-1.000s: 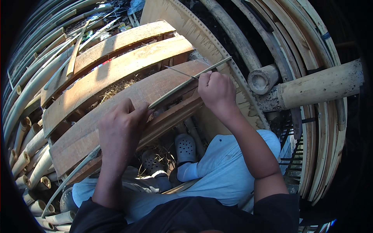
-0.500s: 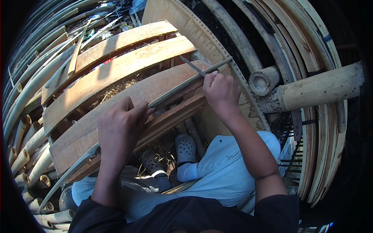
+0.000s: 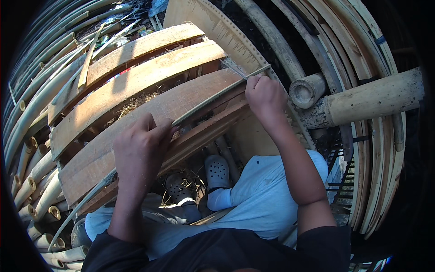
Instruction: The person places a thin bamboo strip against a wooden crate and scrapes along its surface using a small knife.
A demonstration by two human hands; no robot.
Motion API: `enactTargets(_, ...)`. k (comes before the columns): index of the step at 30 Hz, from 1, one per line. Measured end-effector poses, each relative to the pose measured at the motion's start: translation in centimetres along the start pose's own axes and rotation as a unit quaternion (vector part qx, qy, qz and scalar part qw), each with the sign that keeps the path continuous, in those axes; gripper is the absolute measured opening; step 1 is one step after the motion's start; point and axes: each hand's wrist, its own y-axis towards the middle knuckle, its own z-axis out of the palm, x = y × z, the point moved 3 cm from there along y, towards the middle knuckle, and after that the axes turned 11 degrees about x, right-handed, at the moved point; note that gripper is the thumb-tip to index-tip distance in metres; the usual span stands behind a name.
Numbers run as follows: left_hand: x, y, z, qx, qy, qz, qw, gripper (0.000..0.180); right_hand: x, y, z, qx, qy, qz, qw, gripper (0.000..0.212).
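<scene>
A long, thin bamboo strip runs slantwise over the slatted wooden bench in front of me. My left hand is closed round its middle, and the split tail bends down at the lower left. Toward the strip's far right end, my right hand grips a knife. Its narrow blade points up and left across the strip; the handle is hidden in my fist. Near the blade the strip touches or lies very close to it; which one, I cannot tell.
Wooden slats form the bench top, with straw-like shavings between them. Bamboo poles are stacked at the left. A thick bamboo pole juts in from the right, beside long planks. My shoes rest below the bench.
My right hand has slid a little to the right along the strip with the knife, whose blade now lies lower and nearer the strip's end. My left hand has stayed in place.
</scene>
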Motion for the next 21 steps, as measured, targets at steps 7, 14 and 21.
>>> enactTargets(7, 0.1, 0.1, 0.2, -0.010, -0.010, 0.002, 1.000, 0.013, -0.1, -0.1, 0.7, 0.000, 0.039, -0.018, 0.999, 0.052)
enactTargets(14, 0.1, 0.0, 0.4, -0.020, -0.011, 0.010, 1.000, 0.013, 1.4, -1.7, 0.8, 0.060, -0.001, -0.051, 0.997, 0.052)
enactTargets(21, 0.4, 0.0, 0.4, -0.011, -0.010, 0.010, 1.000, 0.013, -1.6, 1.3, -0.1, -0.004, -0.005, 0.037, 0.999, 0.052)
